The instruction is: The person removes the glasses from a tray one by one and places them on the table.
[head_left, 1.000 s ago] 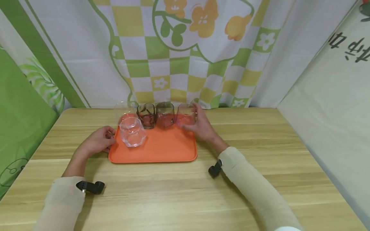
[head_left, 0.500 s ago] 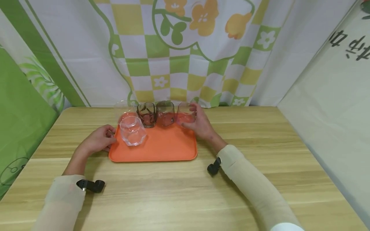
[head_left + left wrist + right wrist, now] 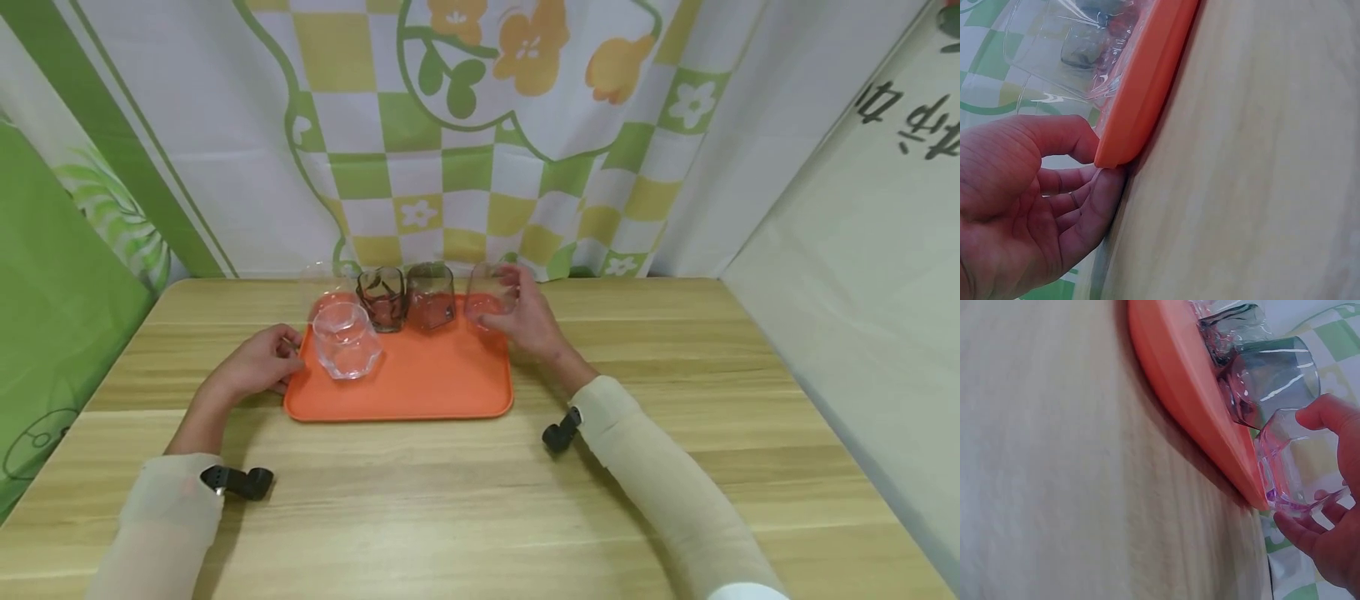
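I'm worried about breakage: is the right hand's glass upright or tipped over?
Upright: the head view shows the clear glass in the right hand rim up, base toward the orange tray.

Left fingers (image 3: 1099, 203) pinch while right fingers (image 3: 1299, 532), partly cropped, appear curved and gripping.

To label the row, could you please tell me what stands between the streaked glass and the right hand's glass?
A plain grey glass stands there, in the head view.

Beige sleeves (image 3: 660, 475), black wrist cameras (image 3: 251, 483)
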A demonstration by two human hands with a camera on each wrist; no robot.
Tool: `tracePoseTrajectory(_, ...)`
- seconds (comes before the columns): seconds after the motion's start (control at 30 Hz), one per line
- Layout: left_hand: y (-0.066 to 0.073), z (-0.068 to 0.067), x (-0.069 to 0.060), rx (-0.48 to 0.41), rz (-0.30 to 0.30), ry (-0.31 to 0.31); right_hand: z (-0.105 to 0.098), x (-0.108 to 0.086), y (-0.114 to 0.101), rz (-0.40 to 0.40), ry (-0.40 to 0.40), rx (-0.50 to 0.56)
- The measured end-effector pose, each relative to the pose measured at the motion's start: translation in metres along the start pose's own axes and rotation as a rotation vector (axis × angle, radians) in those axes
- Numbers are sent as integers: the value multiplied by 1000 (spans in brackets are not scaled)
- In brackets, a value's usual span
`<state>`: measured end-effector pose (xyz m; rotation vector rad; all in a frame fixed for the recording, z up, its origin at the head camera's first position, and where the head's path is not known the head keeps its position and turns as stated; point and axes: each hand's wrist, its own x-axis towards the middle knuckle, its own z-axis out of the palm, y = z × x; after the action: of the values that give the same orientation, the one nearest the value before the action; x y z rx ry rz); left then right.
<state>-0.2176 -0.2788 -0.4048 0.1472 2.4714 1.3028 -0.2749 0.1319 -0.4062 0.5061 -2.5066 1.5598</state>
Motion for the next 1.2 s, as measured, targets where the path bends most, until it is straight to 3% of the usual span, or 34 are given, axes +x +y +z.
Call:
tracePoseTrajectory(0.37,-3,-1,2,10,-1,12,-31,-8,6,119,60,5)
tracePoseTrajectory(1.2,-3,1,0,6,-1,9,-142,-40,59,271,199,-97)
